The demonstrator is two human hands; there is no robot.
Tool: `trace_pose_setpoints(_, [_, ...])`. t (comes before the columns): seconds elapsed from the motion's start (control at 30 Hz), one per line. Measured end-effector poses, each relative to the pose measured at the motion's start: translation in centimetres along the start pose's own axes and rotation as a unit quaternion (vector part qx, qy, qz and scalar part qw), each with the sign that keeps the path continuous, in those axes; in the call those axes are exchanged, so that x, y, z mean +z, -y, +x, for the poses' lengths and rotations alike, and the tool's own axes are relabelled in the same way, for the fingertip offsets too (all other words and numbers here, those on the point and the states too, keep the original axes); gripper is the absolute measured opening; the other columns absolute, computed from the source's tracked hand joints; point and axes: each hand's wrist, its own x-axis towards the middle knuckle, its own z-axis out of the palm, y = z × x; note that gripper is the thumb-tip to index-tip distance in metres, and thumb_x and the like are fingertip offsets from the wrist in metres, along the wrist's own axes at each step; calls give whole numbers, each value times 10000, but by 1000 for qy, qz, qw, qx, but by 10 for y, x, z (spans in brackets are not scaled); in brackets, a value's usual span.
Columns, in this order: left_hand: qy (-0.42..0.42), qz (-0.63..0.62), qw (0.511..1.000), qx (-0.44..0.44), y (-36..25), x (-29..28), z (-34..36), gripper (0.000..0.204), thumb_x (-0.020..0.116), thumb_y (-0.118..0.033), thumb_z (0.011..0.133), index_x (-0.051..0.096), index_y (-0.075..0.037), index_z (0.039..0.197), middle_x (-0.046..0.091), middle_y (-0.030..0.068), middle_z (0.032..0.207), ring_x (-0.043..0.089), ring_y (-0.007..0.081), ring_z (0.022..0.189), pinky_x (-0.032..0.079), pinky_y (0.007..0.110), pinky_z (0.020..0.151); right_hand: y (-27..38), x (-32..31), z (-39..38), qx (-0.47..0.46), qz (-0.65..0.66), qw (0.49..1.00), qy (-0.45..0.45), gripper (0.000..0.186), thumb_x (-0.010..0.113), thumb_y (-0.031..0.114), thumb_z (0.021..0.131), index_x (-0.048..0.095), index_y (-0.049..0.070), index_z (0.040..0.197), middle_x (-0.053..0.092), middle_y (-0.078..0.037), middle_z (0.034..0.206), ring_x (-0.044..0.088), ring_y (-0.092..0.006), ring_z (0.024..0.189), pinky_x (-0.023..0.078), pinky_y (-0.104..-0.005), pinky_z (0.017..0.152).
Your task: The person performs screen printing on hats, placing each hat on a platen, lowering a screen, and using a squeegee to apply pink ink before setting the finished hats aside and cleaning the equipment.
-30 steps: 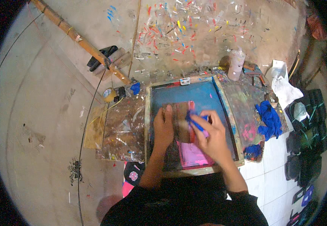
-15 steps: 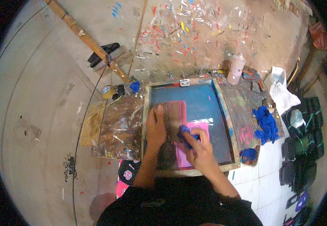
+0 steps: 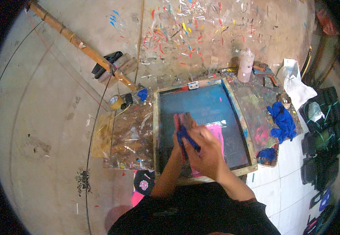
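A wooden-rimmed screen printing frame (image 3: 157, 129) lies on the bench before me, with blue mesh (image 3: 205, 102) and a patch of pink ink (image 3: 218, 137) on its near part. Over the mesh, my left hand (image 3: 174, 153) grips a squeegee (image 3: 182, 118) that looks smeared with pink; the fingers are partly hidden. My right hand (image 3: 207, 152) is closed round a blue cloth (image 3: 184, 135), pressed against the squeegee. The two hands meet there, blurred by motion.
Right of the frame stand a pale plastic bottle (image 3: 246, 65) and a crumpled blue cloth (image 3: 282, 123). A yellow tape roll (image 3: 116, 102) lies at left. A metal hinge clamp (image 3: 193, 85) sits on the frame's far edge. Black stacked items (image 3: 322, 137) stand on the floor at right.
My right hand has moved left with the blue cloth, from beside the squeegee onto it. The squeegee has turned and now sits between both hands. The whole view has shifted slightly.
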Motion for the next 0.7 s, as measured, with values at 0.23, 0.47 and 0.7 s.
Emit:
trace_pose_setpoints(0.23, [201,12,979,-37,-26,-39,20,459,405,-524,1011,535,-84,1036,540,33,813,546,152,657,484,306,582,14,-7,5,-8,0,1000,22,239,627,29,870,618,-57,1092,586,-203,951,615,-363,831,502,-396,732])
trace_pose_setpoints(0.47, [105,124,985,61,-36,-24,20,400,451,-512,1000,533,-120,992,577,35,867,569,170,777,497,303,675,10,-9,-11,-19,-22,998,64,259,586,21,889,588,-60,1135,558,-228,1001,591,-385,874,496,-419,765])
trace_pose_setpoints(0.7, [41,106,986,123,-38,-44,28,421,460,-512,986,532,-99,1018,591,72,877,570,205,715,504,332,630,21,-14,8,-26,17,998,52,315,575,13,892,544,-63,1196,540,-224,1031,582,-390,916,498,-422,797])
